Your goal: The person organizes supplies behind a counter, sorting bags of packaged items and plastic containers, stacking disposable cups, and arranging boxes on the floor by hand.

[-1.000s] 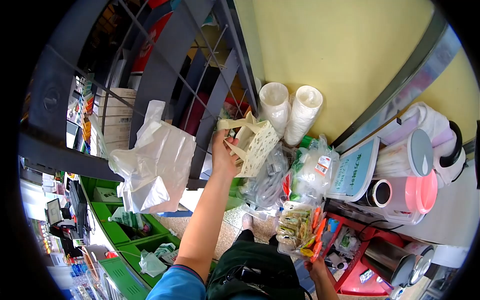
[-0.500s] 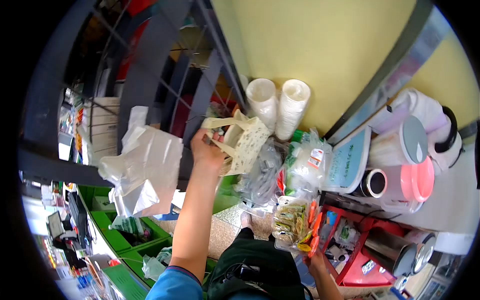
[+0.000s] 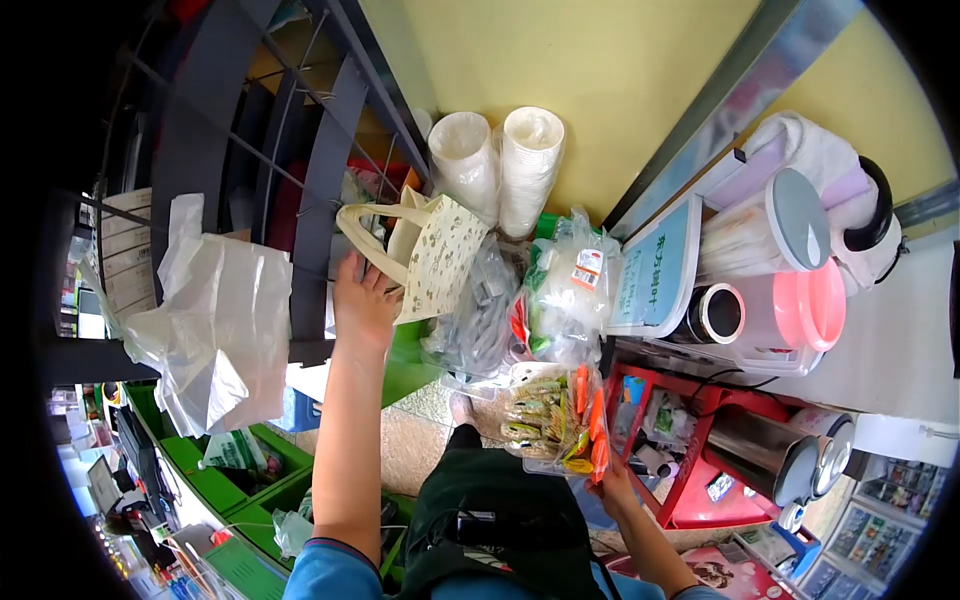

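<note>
Head view: nearest the body, the right hand holds the pack by one corner, next to the orange strips; the fingers seem to pinch that edge, though their tips are hidden; gripped so far to one side, the pack could tip and spill if its cover is loose, which I cannot tell; beyond it, the left hand is at the bag, fingers slightly spread below the strap; whether they press on the cloth I cannot tell; the bag tilts, mouth to the left, between the rack and the clear bags; with no firm pinch showing, it could slump, or its strap could snag on the rack; farther back, two stacks of cups stand by the wall; a knock from the bag could topple them.
</note>
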A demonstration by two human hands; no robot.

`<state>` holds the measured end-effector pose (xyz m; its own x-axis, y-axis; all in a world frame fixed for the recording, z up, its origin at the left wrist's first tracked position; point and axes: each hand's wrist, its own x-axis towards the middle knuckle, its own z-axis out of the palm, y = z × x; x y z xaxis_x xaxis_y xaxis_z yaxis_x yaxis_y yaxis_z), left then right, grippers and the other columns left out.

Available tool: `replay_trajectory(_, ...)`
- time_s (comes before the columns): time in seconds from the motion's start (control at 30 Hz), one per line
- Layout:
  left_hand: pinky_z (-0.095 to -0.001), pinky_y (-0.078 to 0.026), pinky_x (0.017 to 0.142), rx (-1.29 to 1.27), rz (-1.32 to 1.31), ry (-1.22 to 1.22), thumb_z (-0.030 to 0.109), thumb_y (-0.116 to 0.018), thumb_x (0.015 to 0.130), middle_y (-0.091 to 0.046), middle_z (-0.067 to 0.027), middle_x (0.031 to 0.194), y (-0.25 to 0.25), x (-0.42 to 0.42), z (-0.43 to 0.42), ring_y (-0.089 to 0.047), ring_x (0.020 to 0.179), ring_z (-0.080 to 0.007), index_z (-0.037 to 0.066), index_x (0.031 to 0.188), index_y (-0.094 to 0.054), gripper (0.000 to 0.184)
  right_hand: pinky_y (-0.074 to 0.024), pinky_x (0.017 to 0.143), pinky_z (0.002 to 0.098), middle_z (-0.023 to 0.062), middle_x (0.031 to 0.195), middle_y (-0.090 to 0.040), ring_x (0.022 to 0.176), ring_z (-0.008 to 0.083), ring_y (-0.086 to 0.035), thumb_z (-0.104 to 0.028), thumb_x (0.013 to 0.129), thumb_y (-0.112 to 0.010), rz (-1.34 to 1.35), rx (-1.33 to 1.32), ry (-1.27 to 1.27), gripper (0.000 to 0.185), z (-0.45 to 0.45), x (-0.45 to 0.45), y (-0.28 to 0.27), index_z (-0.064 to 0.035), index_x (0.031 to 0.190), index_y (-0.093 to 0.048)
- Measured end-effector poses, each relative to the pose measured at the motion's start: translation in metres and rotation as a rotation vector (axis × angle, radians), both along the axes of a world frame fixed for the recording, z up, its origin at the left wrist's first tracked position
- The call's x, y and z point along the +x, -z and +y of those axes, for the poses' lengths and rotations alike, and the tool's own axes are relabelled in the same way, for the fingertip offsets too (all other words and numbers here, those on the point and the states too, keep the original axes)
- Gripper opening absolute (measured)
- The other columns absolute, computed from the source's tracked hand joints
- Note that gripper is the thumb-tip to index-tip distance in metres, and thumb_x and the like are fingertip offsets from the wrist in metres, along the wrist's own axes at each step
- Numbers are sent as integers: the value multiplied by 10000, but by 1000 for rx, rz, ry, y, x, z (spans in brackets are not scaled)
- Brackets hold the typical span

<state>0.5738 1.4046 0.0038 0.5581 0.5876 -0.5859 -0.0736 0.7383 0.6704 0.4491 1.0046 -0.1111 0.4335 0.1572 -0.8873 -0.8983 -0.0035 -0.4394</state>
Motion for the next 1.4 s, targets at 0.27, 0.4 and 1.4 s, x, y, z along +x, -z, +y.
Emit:
replay_trajectory(0.27, -320, -409, 724, 1237, 387, 732, 235, -576, 739, -516, -124, 954, 104, -116, -92, -505, 812, -222, 40, 1034, -497, 362, -413, 420, 199, -4, 724, -529, 500, 100, -515, -294, 805, -503, 34, 0, -130, 380, -14, -10, -7, -148, 1144, -413)
replay_trajectory(0.4, -318, -432, 650, 832, 470, 924, 261, -528, 772, -554, -118, 829, 146, -164, -127, -549, 706, -217, 52, 1018, -523, 322, -419, 432, 205, 4, 722, -530, 506, 101, -516, -317, 789, -524, 33, 18, -211, 399, -20, -11, -15, -133, 1127, -418)
replay_trajectory(1.4, -384, -431, 722, -369, -12, 507, 304, -436, 801, -423, -80, 1061, 58, -343, -15, -476, 911, -222, 203, 1207, -221, 470, -425, 416, 251, 73, 767, -538, 509, 158, -519, -288, 840, -435, -12, -86, -602, 311, 118, -119, -95, -69, 1058, -405)
